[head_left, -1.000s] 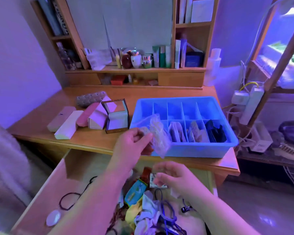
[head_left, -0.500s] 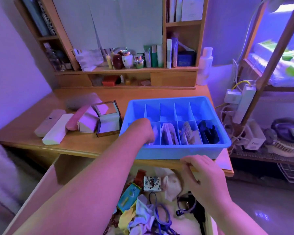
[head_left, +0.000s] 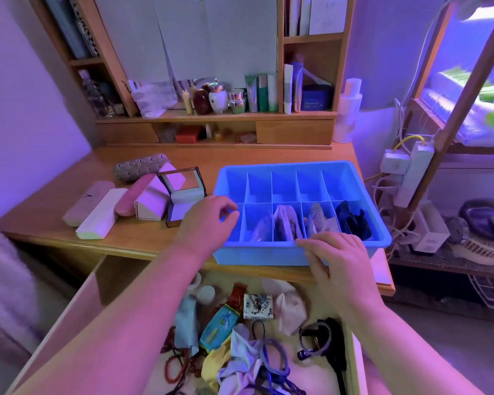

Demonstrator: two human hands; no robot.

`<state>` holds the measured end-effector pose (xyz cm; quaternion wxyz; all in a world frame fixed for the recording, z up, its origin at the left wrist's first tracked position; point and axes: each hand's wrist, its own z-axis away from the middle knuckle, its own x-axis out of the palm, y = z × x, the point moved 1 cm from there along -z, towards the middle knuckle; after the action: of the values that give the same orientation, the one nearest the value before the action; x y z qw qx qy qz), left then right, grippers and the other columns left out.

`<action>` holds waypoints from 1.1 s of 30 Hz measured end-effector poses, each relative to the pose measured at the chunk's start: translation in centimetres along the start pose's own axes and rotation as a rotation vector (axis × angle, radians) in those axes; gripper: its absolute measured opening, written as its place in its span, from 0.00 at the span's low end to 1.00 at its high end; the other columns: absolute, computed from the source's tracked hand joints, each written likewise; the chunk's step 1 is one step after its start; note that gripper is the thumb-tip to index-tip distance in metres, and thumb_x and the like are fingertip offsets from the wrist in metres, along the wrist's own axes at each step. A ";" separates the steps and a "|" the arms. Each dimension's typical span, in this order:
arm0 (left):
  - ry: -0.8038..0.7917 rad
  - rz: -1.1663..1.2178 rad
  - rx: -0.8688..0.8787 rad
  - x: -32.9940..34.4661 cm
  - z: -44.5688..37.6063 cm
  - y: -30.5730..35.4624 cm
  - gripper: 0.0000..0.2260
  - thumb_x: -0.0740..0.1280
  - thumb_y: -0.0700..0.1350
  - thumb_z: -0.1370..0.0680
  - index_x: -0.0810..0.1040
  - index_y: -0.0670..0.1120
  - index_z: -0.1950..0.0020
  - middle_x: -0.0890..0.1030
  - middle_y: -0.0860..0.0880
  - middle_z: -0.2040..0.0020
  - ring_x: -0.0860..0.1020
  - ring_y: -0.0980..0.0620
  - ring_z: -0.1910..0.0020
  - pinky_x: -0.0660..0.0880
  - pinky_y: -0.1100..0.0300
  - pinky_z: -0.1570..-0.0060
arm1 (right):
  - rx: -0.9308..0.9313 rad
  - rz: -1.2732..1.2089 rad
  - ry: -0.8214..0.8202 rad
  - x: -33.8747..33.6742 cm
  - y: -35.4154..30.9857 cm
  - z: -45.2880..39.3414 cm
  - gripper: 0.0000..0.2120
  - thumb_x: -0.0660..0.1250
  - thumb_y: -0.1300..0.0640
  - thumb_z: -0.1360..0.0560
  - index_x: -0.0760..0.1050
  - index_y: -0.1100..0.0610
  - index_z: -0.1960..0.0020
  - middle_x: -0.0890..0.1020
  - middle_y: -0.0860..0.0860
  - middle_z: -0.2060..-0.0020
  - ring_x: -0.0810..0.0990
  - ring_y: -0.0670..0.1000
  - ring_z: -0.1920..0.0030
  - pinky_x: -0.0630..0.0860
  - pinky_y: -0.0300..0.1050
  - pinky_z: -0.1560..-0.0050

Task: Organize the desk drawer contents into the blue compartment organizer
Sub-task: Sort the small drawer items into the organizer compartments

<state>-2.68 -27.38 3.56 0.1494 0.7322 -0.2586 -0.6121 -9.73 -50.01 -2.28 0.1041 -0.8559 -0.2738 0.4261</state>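
1. One wooden tabletop (head_left: 143, 246) carries the blue compartment organizer (head_left: 354, 178) at its front right, with the open drawer (head_left: 117, 283) pulled out below the front edge.
2. Ten compartments divide the organizer into two rows; the back row looks bare, while the front row holds a clear plastic packet (head_left: 261, 228), a pale pouch (head_left: 287, 223), a printed sachet (head_left: 318, 218) and dark items (head_left: 352, 219), which are too dim to name.
3. Drawer contents lie in a jumble: a teal wipes pack (head_left: 220, 325), a small printed box (head_left: 257, 306), red beads (head_left: 173, 369), blue cords (head_left: 271, 354), crumpled cloths (head_left: 240, 357) and a black plug (head_left: 325, 337).
4. Left hand (head_left: 204, 223) hovers over the organizer's front left corner, fingers loosely curled and holding nothing.
5. Right hand (head_left: 340, 263) rests on the organizer's front rim, fingers relaxed and spread, gripping nothing.
6. Several glasses cases (head_left: 103, 212) and an open mirrored box (head_left: 183, 195) sit left of the organizer.
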 end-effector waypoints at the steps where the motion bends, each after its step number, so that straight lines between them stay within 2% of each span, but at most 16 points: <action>1: 0.040 -0.011 0.066 -0.2 1.5 -0.9 0.05 0.65 0.47 0.23 0.80 0.48 0.55 0.79 0.53 0.57 0.75 0.56 0.55 0.71 0.62 0.53 | 0.004 -0.007 0.005 0.0 0.1 -0.1 0.11 0.73 0.65 0.30 0.84 0.52 0.52 0.83 0.47 0.60 0.79 0.54 0.59 0.70 0.47 0.53; 4: -0.013 -0.009 0.177 0.9 4.5 -2.8 0.07 0.66 0.45 0.22 0.83 0.44 0.53 0.80 0.51 0.47 0.70 0.58 0.38 0.58 0.76 0.39 | -0.015 -0.005 0.031 0.1 0.0 -0.3 0.10 0.71 0.66 0.30 0.84 0.54 0.53 0.82 0.48 0.62 0.79 0.54 0.62 0.68 0.44 0.53; 5: -0.022 -0.002 0.193 1.3 5.0 -3.1 0.08 0.65 0.45 0.22 0.83 0.44 0.49 0.79 0.51 0.44 0.66 0.57 0.34 0.54 0.74 0.35 | -0.025 -0.002 0.043 0.2 -0.1 -0.2 0.09 0.69 0.65 0.29 0.84 0.54 0.54 0.82 0.49 0.63 0.78 0.54 0.62 0.66 0.42 0.53; 7: -0.009 0.014 0.202 1.8 5.1 -3.3 0.10 0.64 0.45 0.21 0.81 0.44 0.43 0.77 0.50 0.40 0.62 0.54 0.29 0.53 0.68 0.32 | -0.029 -0.002 0.060 0.2 -0.1 0.0 0.09 0.69 0.65 0.30 0.84 0.55 0.54 0.82 0.49 0.63 0.78 0.55 0.62 0.66 0.42 0.53; 10: -0.033 0.050 0.187 2.1 4.3 -2.9 0.11 0.63 0.45 0.21 0.80 0.43 0.42 0.77 0.47 0.38 0.61 0.50 0.27 0.52 0.67 0.33 | -0.019 -0.015 0.050 -0.1 0.1 0.1 0.12 0.72 0.70 0.31 0.84 0.56 0.53 0.82 0.50 0.63 0.79 0.56 0.61 0.68 0.46 0.52; 14: -0.081 0.040 0.189 2.0 4.3 -2.6 0.15 0.61 0.47 0.20 0.75 0.45 0.35 0.72 0.49 0.31 0.58 0.52 0.26 0.51 0.66 0.31 | 0.013 -0.047 0.034 -0.5 0.3 -0.5 0.10 0.72 0.69 0.30 0.84 0.57 0.53 0.82 0.52 0.60 0.78 0.56 0.58 0.73 0.54 0.50; 16: 0.039 0.037 0.242 1.7 6.0 -3.8 0.17 0.61 0.45 0.20 0.71 0.45 0.32 0.69 0.50 0.30 0.60 0.55 0.28 0.53 0.66 0.30 | 0.014 -0.021 0.077 -0.5 0.0 0.2 0.07 0.71 0.65 0.29 0.83 0.58 0.52 0.81 0.53 0.56 0.76 0.56 0.53 0.70 0.51 0.44; 18: 0.172 0.057 0.224 1.9 8.9 -6.1 0.15 0.62 0.42 0.21 0.73 0.45 0.34 0.71 0.54 0.36 0.66 0.58 0.33 0.60 0.66 0.32 | -0.106 0.025 0.083 0.2 -0.9 2.0 0.06 0.69 0.60 0.29 0.82 0.58 0.53 0.80 0.53 0.54 0.75 0.55 0.52 0.68 0.46 0.44; 19: 0.185 0.063 0.162 2.5 10.8 -7.7 0.12 0.63 0.40 0.21 0.76 0.44 0.38 0.72 0.55 0.39 0.69 0.57 0.36 0.64 0.63 0.34 | -0.192 0.027 0.024 1.1 -1.5 3.2 0.06 0.67 0.59 0.28 0.82 0.57 0.55 0.81 0.52 0.56 0.76 0.55 0.53 0.68 0.45 0.47; 21: 0.101 0.073 -0.013 4.0 14.8 -11.0 0.09 0.65 0.36 0.23 0.80 0.45 0.45 0.74 0.54 0.44 0.73 0.53 0.40 0.67 0.57 0.36 | -0.270 0.017 -0.276 3.7 -2.4 5.8 0.06 0.65 0.57 0.27 0.81 0.55 0.55 0.82 0.49 0.58 0.79 0.55 0.54 0.72 0.45 0.51; 23: -0.087 0.017 -0.179 5.6 18.2 -14.0 0.11 0.65 0.39 0.23 0.79 0.50 0.43 0.73 0.55 0.39 0.72 0.55 0.38 0.64 0.61 0.34 | -0.129 0.040 -0.654 7.1 -2.6 7.3 0.11 0.62 0.54 0.24 0.79 0.50 0.45 0.81 0.46 0.47 0.78 0.52 0.44 0.72 0.42 0.47; 24: -0.174 -0.039 -0.237 6.3 19.6 -15.3 0.13 0.65 0.43 0.23 0.76 0.54 0.39 0.70 0.55 0.34 0.69 0.57 0.35 0.61 0.64 0.33 | -0.046 0.041 -0.767 9.0 -2.5 7.9 0.14 0.60 0.54 0.23 0.75 0.48 0.38 0.77 0.45 0.39 0.75 0.51 0.39 0.70 0.41 0.43; 26: -0.255 -0.097 -0.295 7.2 20.9 -16.4 0.21 0.65 0.47 0.23 0.67 0.57 0.30 0.60 0.55 0.25 0.62 0.56 0.28 0.58 0.63 0.31 | 0.044 0.062 -0.819 11.2 -1.8 8.0 0.22 0.59 0.53 0.22 0.65 0.44 0.29 0.66 0.45 0.29 0.68 0.52 0.33 0.65 0.41 0.35; 29: -0.299 -0.085 -0.351 7.6 21.0 -16.7 0.28 0.65 0.50 0.23 0.58 0.59 0.26 0.52 0.56 0.23 0.60 0.55 0.26 0.60 0.59 0.30 | 0.062 0.125 -0.943 14.1 -1.9 8.0 0.29 0.58 0.54 0.23 0.54 0.41 0.25 0.54 0.47 0.24 0.56 0.52 0.26 0.57 0.46 0.28; 31: -0.343 -0.094 -0.308 8.2 20.9 -16.7 0.30 0.66 0.55 0.25 0.54 0.64 0.27 0.50 0.56 0.22 0.59 0.54 0.26 0.63 0.57 0.30 | 0.053 0.162 -0.999 14.7 -1.8 8.8 0.28 0.59 0.55 0.24 0.58 0.40 0.27 0.54 0.46 0.24 0.54 0.51 0.25 0.57 0.46 0.28; 33: -0.401 -0.113 -0.249 8.9 20.7 -16.5 0.34 0.67 0.58 0.27 0.49 0.68 0.28 0.49 0.56 0.22 0.60 0.52 0.26 0.63 0.54 0.30 | 0.019 0.194 -0.945 14.3 -1.5 9.8 0.25 0.61 0.55 0.26 0.64 0.40 0.30 0.63 0.46 0.28 0.61 0.51 0.29 0.61 0.41 0.33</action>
<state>-18.56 -16.81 -16.78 0.1497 0.5854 -0.1644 -0.7797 -11.04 -41.32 -17.27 -0.0641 -0.5894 -0.2060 0.7785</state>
